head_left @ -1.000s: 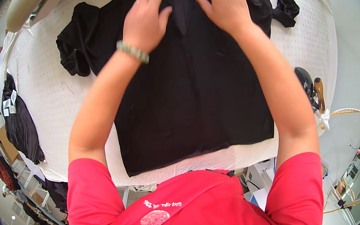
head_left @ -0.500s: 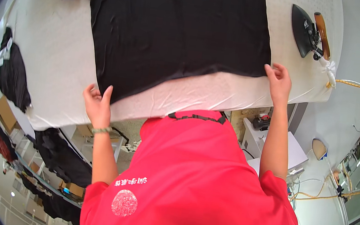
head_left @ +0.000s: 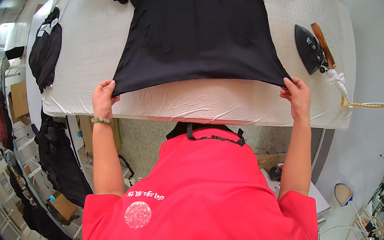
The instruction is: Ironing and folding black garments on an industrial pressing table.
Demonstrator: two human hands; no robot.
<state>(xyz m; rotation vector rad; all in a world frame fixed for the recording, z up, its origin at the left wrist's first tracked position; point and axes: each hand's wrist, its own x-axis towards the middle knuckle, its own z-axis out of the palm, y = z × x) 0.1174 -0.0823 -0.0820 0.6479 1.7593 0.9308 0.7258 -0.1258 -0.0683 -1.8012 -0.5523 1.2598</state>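
A black short-sleeved shirt lies spread over the white padded ironing table, its hem toward me and pulled taut. My left hand pinches the left corner of the hem between thumb and fingers. At the right corner, my right hand grips the hem the same way. The hem edge curves between the two hands, above the table's near edge. The shirt's top runs out of view at the upper edge. Right of the shirt, a dark iron with a brown wooden handle rests on the table.
Another dark bundled garment with a white tag lies at the table's left edge. A yellow-white hose runs off rightward from the iron. Black garments hang below left. Cardboard boxes stand further left. A white-topped surface is below right.
Both hands have closed on the hem corners, and the hem is now stretched straighter and tighter. My view has shifted, showing more of the shirt's sleeves and the floor.
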